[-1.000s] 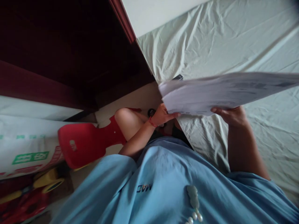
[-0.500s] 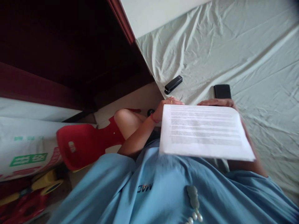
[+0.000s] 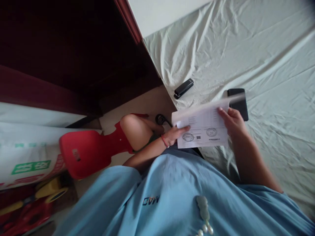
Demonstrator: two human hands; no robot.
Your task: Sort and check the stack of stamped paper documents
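A small stack of printed paper sheets (image 3: 204,132) is held in front of my waist, tilted and seen almost from above. Two round stamps and a small square code show on its lower part. My left hand (image 3: 177,132) is closed on the left edge, thumb on top. On the right edge my right hand (image 3: 232,121) grips the paper, thumb over the face. The far part of the sheets is folded back and smeared by motion. Beyond the paper a black stapler (image 3: 183,88) lies on the cloth. A black flat rectangular object (image 3: 241,109) is partly covered by the paper's far edge.
A wrinkled pale cloth (image 3: 278,82) covers the broad surface on the right. To my left stand a red chair (image 3: 86,152) and a white printed sack (image 3: 27,147). Dark wooden furniture (image 3: 73,55) rises at the upper left. Red and yellow items (image 3: 46,193) sit at lower left.
The stack has tipped from a full text page to a stamped one, its far edge swinging away. Both hands have come from behind the stack to its side edges, now in plain view.
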